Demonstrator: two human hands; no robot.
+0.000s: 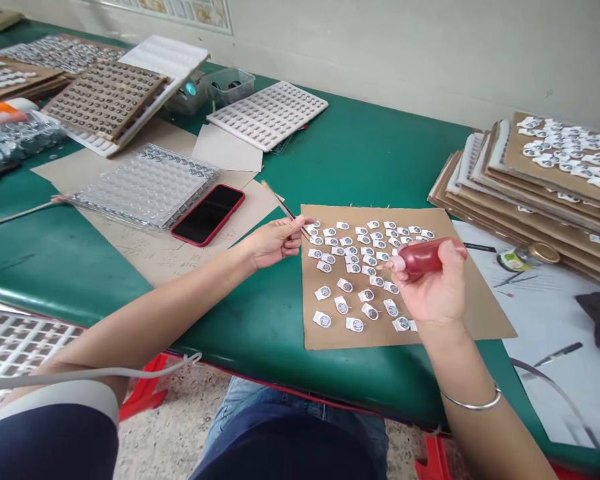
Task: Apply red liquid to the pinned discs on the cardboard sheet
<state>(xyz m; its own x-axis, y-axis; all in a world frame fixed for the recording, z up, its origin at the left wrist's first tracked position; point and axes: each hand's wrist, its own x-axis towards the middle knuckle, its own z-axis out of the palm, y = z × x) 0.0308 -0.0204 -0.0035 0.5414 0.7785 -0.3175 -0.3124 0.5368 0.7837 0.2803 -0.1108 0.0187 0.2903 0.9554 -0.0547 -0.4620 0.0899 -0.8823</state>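
Observation:
A brown cardboard sheet (325, 337) lies on the green table, bearing many small white pieces with round grey centres, such as one piece (355, 325) near its front edge. My left hand (277, 243) is closed on a thin brush-like stick (286, 208) at the sheet's left edge, its lower end by the upper left pieces. Over the right part of the sheet, my right hand (433, 293) is wrapped round a red squeeze bottle (425, 257). The bottle is tilted on its side, and its pale nozzle points left, close to the middle pieces.
A red-cased phone (209, 215) and a clear tray (145, 187) lie left of the sheet. Behind them are a white moulded tray (269, 115) and a plastic box (230, 85). At right stand stacked cardboard sheets (525, 220), a small jar (527, 256) and white paper (570, 400) with pens.

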